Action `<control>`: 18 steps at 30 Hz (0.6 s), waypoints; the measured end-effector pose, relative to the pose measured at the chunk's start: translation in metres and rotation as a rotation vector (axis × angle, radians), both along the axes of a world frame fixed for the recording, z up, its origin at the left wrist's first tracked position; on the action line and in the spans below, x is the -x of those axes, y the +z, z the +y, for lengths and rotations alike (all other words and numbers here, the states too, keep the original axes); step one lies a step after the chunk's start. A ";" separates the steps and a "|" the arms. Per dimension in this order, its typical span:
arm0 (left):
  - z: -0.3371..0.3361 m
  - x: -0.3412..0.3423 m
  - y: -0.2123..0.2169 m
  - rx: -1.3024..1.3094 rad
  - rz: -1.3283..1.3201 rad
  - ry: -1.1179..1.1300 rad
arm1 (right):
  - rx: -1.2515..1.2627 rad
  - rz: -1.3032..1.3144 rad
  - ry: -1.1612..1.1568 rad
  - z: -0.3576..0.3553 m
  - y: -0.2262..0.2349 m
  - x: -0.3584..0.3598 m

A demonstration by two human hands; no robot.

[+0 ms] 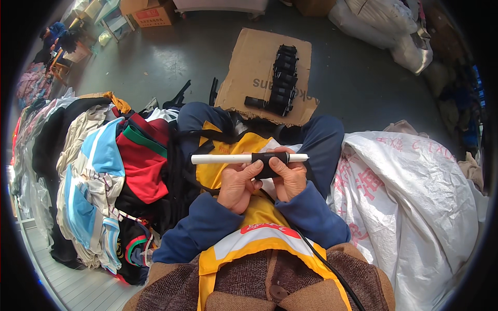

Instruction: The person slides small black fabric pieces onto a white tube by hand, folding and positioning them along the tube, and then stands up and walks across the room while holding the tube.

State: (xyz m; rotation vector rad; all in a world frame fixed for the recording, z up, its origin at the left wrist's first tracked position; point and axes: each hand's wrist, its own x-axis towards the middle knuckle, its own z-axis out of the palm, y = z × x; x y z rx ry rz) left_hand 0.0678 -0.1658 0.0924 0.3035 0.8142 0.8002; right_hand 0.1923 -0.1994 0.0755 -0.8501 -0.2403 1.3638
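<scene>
A white tube (218, 159) lies crosswise in front of me, held in both hands. Black fabric strap (265, 165) is wrapped round it, right of its middle. My left hand (237, 187) is closed on the strap roll from the left, thumb on top. From the right, my right hand (291, 179) grips the same roll and the tube, its thumb pressed on the black fabric. Most fingers are hidden behind the roll. Several similar black strap rolls (284, 80) rest in a row on a flat cardboard sheet (249, 67) beyond my knees.
At my left is a heap of folded clothes, with a red garment (145, 173) and light blue ones (106, 147). A large white woven sack (410, 202) stands at my right. Loose black straps (179, 96) lie near my left knee. Cardboard boxes (150, 14) stand far off.
</scene>
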 end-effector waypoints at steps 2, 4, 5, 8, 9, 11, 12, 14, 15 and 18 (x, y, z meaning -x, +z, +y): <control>0.000 0.000 0.002 0.045 -0.044 0.020 | 0.018 0.002 0.002 0.000 0.004 0.000; 0.000 -0.001 0.010 0.036 -0.061 0.008 | 0.033 0.005 0.004 0.000 0.005 -0.001; 0.001 -0.002 0.012 0.027 -0.078 -0.003 | 0.049 0.066 -0.005 0.000 0.004 0.000; -0.001 -0.003 0.005 -0.008 -0.060 0.041 | 0.077 0.151 0.005 0.000 0.008 -0.002; -0.002 -0.003 0.000 -0.010 -0.059 0.043 | 0.095 0.174 0.014 -0.001 0.010 -0.003; -0.004 -0.004 -0.009 -0.097 0.001 0.066 | 0.101 0.191 0.022 -0.003 0.006 -0.006; -0.004 -0.005 -0.013 -0.097 0.002 0.066 | 0.110 0.207 0.026 -0.004 0.004 -0.006; -0.004 -0.005 -0.017 -0.153 0.143 0.082 | 0.107 0.225 0.029 -0.003 0.004 -0.006; -0.004 -0.005 -0.016 -0.152 0.144 0.082 | 0.106 0.243 0.031 -0.004 0.004 -0.006; -0.003 -0.005 -0.004 -0.049 0.160 0.055 | 0.114 0.200 -0.028 -0.003 0.001 -0.002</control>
